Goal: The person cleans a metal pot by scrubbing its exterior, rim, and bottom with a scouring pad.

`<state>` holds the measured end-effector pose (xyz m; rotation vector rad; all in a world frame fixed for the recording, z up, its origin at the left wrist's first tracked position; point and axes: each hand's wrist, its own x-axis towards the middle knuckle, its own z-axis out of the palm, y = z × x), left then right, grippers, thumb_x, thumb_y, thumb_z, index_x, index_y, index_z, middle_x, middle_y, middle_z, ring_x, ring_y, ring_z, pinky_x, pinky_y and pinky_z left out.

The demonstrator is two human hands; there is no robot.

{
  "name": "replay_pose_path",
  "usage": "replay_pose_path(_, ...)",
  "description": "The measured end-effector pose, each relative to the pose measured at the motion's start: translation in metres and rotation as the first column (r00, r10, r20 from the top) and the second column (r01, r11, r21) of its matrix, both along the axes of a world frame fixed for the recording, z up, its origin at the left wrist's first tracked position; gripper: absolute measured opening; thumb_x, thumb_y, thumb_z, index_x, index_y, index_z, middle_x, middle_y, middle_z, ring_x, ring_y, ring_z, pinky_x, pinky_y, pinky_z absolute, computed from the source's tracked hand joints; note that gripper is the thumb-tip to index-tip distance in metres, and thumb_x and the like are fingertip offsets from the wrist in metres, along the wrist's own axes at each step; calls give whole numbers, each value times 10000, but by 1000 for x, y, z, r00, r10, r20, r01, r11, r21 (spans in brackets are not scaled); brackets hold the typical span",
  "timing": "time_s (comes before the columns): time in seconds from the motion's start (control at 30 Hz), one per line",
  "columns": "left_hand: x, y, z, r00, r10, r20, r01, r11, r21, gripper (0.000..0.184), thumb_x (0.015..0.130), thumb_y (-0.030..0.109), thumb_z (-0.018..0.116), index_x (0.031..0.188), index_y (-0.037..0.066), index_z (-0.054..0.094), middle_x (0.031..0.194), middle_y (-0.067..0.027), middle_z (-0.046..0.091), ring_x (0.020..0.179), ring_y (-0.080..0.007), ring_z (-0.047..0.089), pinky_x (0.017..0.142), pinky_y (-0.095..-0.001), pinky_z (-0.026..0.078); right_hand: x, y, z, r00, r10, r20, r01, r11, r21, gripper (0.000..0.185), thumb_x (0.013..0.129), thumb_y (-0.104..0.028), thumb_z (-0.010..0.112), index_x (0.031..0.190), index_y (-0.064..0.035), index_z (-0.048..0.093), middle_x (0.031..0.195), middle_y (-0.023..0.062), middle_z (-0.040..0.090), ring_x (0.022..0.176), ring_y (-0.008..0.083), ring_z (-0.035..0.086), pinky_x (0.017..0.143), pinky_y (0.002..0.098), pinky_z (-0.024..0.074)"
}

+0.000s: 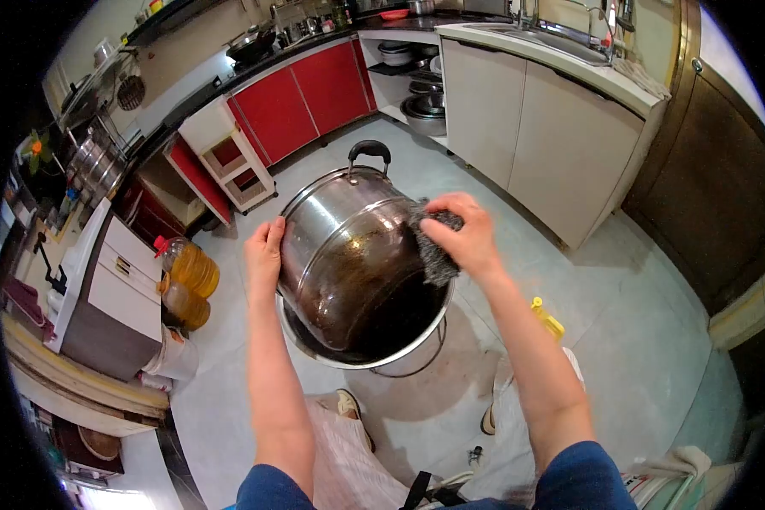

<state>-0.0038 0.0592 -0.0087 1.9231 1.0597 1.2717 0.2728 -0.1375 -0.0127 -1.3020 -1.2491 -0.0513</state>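
A large steel pot (340, 246) with brown stains and a black handle lies tilted on its side over a wide metal basin (374, 364). My left hand (265, 251) grips the pot's left edge. In my right hand (466, 231) is a grey scouring pad (438, 255), pressed against the right side of the pot. The basin's inside looks dark, and its rim shows below the pot. A round wire stand (418, 365) is partly visible under the basin.
Two oil jugs (191, 268) stand on the floor at left beside a white cabinet (127, 280). A yellow bottle (548, 319) is right of my right forearm. Red cabinets (289, 102) and a sink counter (561, 59) line the back. My feet are below the basin.
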Motion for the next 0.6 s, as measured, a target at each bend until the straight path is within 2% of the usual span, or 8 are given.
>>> replay_pose_path(0.03, -3, 0, 0, 996, 19, -82, -15, 999, 50, 393, 910, 374, 579, 833, -11, 608, 674, 6, 531, 671, -97, 465, 632, -255, 401, -12, 3, 3, 1000, 27, 13, -27, 999, 39, 249, 696, -208, 714, 891, -60, 669, 983, 115, 621, 1002, 266, 564, 883, 362, 444)
replay_pose_path(0.07, -6, -2, -2, 996, 26, -82, -22, 999, 47, 393, 910, 374, 579, 833, -11, 608, 674, 6, 531, 671, -97, 465, 632, -255, 401, -17, 5, 2, 999, 34, 13, -35, 999, 36, 249, 696, -208, 714, 891, -60, 669, 983, 115, 621, 1002, 266, 564, 883, 362, 444)
replay_pose_path(0.13, -7, -16, -7, 1000, -20, -3, 20, 971, 237, 332, 935, 317, 545, 891, -10, 581, 703, -15, 519, 697, -105, 463, 640, -260, 398, -22, 6, 0, 997, -53, 49, 50, 996, 69, 278, 696, -204, 721, 924, -60, 653, 1046, 113, 578, 1033, 285, 543, 898, 366, 436)
replay_pose_path(0.17, -8, -23, -10, 999, -20, 25, 13, 967, 254, 336, 957, 316, 504, 931, -13, 566, 727, -26, 508, 707, -122, 455, 647, -268, 395, -15, 11, -8, 996, -87, 38, 84, 995, 60, 316, 696, -214, 731, 962, -69, 642, 1086, 122, 544, 1038, 294, 535, 893, 371, 439)
replay_pose_path(0.27, -26, -21, -43, 997, 76, 23, -79, 976, 201, 372, 971, 340, 468, 906, -14, 562, 720, -22, 499, 696, -138, 445, 642, -282, 395, -6, 19, -15, 991, -133, -26, 135, 987, 91, 317, 699, -216, 732, 960, -62, 638, 1076, 137, 544, 1026, 292, 537, 884, 372, 441)
replay_pose_path(0.4, -27, -16, -52, 995, 98, 10, -98, 976, 194, 431, 979, 384, 433, 877, -18, 550, 707, -52, 493, 682, -156, 431, 631, -309, 389, -26, 12, -21, 978, -196, -68, 202, 976, 85, 359, 716, -208, 712, 1016, -48, 596, 1093, 143, 514, 1047, 313, 493, 904, 401, 410)
replay_pose_path(0.47, -20, -18, -51, 983, 182, 13, -182, 968, 171, 476, 978, 410, 421, 820, -22, 543, 657, -87, 464, 645, -182, 417, 601, -337, 374, -48, 1, -14, 984, -175, 18, 172, 978, 119, 360, 675, -160, 702, 1009, -77, 599, 1106, 128, 499, 1069, 324, 467, 933, 433, 379)
replay_pose_path(0.6, -14, -6, -58, 988, 154, 9, -152, 967, 205, 525, 972, 439, 416, 774, -32, 536, 608, -111, 435, 604, -201, 397, 576, -354, 362, -85, -9, -4, 943, -32, 331, -53, 968, 247, 325, 643, -90, 693, 956, -94, 607, 1080, 97, 510, 1065, 327, 463, 929, 435, 388)
